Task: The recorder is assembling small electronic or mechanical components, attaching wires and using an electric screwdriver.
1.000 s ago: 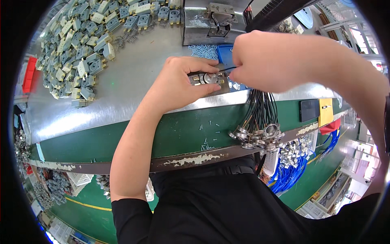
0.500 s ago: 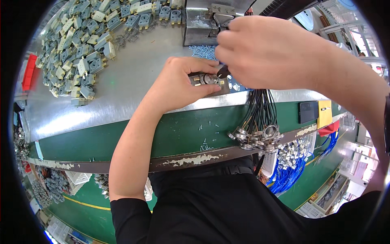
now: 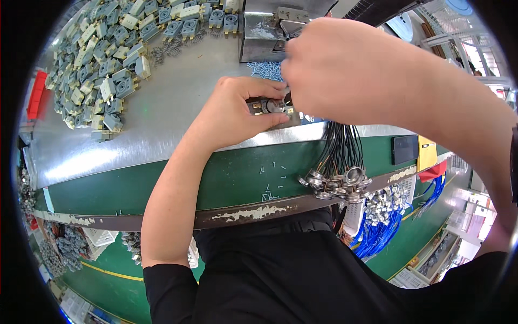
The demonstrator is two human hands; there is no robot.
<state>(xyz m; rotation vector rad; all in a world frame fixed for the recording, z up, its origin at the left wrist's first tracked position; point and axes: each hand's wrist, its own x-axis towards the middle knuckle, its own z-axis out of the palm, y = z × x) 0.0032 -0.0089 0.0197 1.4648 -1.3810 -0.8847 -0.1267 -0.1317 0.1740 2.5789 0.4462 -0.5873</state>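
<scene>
My left hand (image 3: 237, 108) lies at the bench edge, thumb and fingers closed around a small part with a round silvery cup (image 3: 275, 106) and brass-coloured terminals (image 3: 258, 106). Just right of it, my right hand (image 3: 340, 73) is curled into a grip above the work. A small black piece (image 3: 288, 99) shows below its fingers, beside the cup; what the right hand holds is mostly hidden behind its back. Below that hand a bundle of black wires (image 3: 345, 143) hangs over the edge, with several round metal cups (image 3: 337, 183) at its ends.
Grey and cream square switch-like parts (image 3: 108, 65) are heaped on the metal bench (image 3: 178, 92) at left, with springs (image 3: 171, 47) nearby. Blue screws (image 3: 264, 70) lie before a metal box (image 3: 261, 38). Loose screws (image 3: 268, 194), a phone (image 3: 404, 149) and a yellow pad (image 3: 426, 154) sit on the green strip.
The whole view has shifted slightly. My right hand has come a little closer to the left hand, and the black piece now sits nearer the cup. My left hand keeps its grip.
</scene>
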